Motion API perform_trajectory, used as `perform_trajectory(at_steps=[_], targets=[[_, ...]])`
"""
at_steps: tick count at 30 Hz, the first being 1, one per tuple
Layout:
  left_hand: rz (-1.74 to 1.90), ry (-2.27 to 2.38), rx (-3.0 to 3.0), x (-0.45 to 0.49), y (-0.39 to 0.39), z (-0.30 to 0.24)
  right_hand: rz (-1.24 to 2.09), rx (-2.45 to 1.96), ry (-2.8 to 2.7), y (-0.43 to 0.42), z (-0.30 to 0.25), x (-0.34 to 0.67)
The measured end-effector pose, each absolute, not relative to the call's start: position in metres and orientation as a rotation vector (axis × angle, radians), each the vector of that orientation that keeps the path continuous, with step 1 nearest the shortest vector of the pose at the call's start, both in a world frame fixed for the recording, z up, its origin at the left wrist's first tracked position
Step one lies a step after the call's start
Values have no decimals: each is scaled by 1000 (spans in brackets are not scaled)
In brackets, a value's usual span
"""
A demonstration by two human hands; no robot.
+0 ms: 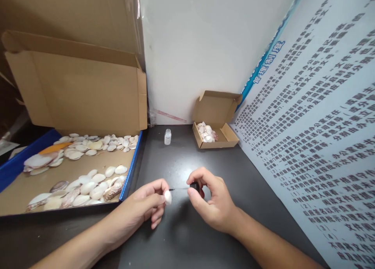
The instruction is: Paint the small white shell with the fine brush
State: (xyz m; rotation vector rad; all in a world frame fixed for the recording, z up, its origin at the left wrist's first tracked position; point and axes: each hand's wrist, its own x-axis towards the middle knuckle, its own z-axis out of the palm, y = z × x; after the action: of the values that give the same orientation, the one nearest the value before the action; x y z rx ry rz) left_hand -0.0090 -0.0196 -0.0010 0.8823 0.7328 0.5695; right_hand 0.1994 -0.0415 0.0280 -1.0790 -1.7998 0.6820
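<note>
Pinched between the thumb and fingers of my left hand (145, 200) is a small white seashell (168, 197). My right hand (216, 204) grips the black cap of a brush applicator (194, 187). Its thin stem points left, and the dark tip is at the shell's upper edge; whether it touches the shell I cannot tell. Both hands are over the dark table (181, 237). Beyond them stands a small clear bottle (167, 137) with a pale label, upright and without a cap.
To the left, a large cardboard box with blue sides (133, 165) holds many shells in two groups, its lid raised. A small cardboard box (219, 145) at the back right holds more shells. A white wall (187, 58) and a printed poster (307, 105) border the table.
</note>
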Motion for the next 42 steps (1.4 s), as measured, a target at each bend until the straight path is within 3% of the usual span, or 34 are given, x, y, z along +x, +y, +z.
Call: perform_trajectory(at_steps=[42], targets=[[527, 748, 929, -9, -20, 10, 711, -1046, -1823, -41, 28, 201]])
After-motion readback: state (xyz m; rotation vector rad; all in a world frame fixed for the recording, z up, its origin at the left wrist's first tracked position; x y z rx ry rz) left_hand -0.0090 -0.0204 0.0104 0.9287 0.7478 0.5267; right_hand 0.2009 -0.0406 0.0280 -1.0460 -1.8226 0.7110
